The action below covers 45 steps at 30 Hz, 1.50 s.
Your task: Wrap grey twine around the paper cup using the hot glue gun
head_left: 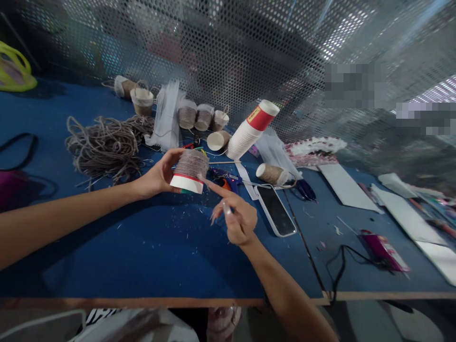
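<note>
Twine-wrapped cup [189, 170]: raised over mid counter [142, 256], long axis near upright, red-and-white rim end down.
Left hand [158, 176]: wrapped round cup's side.
Right hand [239, 219]: forefinger on lower rim, other fingers pinching pale stick [225, 207].
Open room toward near edge; phone [276, 210] right, twine heap [107, 145] left.
</note>
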{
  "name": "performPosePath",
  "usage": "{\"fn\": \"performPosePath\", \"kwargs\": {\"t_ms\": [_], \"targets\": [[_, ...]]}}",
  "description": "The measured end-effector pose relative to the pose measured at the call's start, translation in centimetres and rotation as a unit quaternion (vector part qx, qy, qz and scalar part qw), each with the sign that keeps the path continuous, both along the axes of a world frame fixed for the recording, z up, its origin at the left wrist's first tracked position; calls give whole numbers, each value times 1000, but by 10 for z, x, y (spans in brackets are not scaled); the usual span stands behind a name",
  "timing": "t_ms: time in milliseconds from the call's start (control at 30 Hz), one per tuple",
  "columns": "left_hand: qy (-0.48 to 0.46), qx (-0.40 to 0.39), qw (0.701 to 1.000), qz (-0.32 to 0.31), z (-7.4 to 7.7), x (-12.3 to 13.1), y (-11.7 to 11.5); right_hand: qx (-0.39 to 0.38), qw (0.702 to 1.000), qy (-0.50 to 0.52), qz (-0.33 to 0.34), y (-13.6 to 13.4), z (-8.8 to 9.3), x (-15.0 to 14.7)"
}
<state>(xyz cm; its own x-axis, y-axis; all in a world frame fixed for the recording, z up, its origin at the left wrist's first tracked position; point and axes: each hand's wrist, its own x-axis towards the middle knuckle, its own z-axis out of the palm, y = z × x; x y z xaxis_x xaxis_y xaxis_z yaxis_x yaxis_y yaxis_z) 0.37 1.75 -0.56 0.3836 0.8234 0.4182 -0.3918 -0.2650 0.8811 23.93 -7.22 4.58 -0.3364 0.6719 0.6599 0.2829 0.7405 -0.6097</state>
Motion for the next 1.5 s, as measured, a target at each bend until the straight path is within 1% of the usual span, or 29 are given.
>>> {"fn": "performPosePath", "kwargs": {"t_ms": [100, 167, 233, 333, 400, 500, 567, 667, 767, 833, 867, 967, 1067, 1167, 1233, 1300, 1367, 1400, 1433, 1467, 1500], "targets": [[6, 4, 1000, -8, 1, 0, 0, 60, 991, 74, -89, 4, -3, -3], [20, 6, 1000, -22, 5, -1, -2, 76, 988, 63, -118, 7, -4, -6], [37, 11, 999, -36, 9, -1, -6, 59, 991, 6, -117, 10, -5, -8], [76, 26, 995, -58, 14, 0, -14, 15, 995, -72, -64, 12, -7, -9], [103, 46, 991, -70, 15, 2, -19, 12, 995, -91, -39, 11, -7, -8], [129, 94, 984, -75, 16, 3, -23, 19, 991, -116, -61, 9, -4, -7], [141, 126, 980, -56, 16, 3, -24, 22, 988, -131, -80, 8, -3, -6], [158, 154, 975, -11, 16, 3, -25, 23, 990, -122, -63, 9, -5, -7], [178, 160, 971, 6, 15, 2, -25, -2, 997, -68, -32, 10, -10, -9], [180, 159, 971, 19, 14, 2, -25, -9, 998, -50, -38, 11, -11, -9], [175, 158, 971, 30, 13, 2, -25, -6, 997, -57, -46, 11, -10, -9], [148, 147, 976, 65, 12, 3, -23, 11, 990, -127, -54, 11, -3, -8], [115, 120, 981, 100, 11, 4, -21, 59, 983, -173, -27, 9, 4, -8], [89, 78, 985, 127, 10, 5, -17, 115, 980, -161, -7, 4, 7, -8], [78, 64, 984, 146, 8, 6, -15, 130, 983, -130, 5, 0, 7, -8], [73, 67, 980, 172, 7, 7, -14, 131, 987, -96, 7, -5, 7, -7], [72, 81, 976, 191, 6, 7, -14, 138, 988, -71, -15, -6, 6, -6], [71, 89, 974, 195, 7, 7, -14, 143, 987, -60, -49, -5, 5, -5], [70, 95, 974, 195, 7, 7, -15, 145, 983, -52, -99, -2, 3, -4], [67, 100, 974, 193, 7, 7, -15, 140, 975, -50, -164, 2, 1, -2], [66, 105, 973, 193, 7, 7, -15, 125, 961, -55, -241, 7, -1, 0]]}}
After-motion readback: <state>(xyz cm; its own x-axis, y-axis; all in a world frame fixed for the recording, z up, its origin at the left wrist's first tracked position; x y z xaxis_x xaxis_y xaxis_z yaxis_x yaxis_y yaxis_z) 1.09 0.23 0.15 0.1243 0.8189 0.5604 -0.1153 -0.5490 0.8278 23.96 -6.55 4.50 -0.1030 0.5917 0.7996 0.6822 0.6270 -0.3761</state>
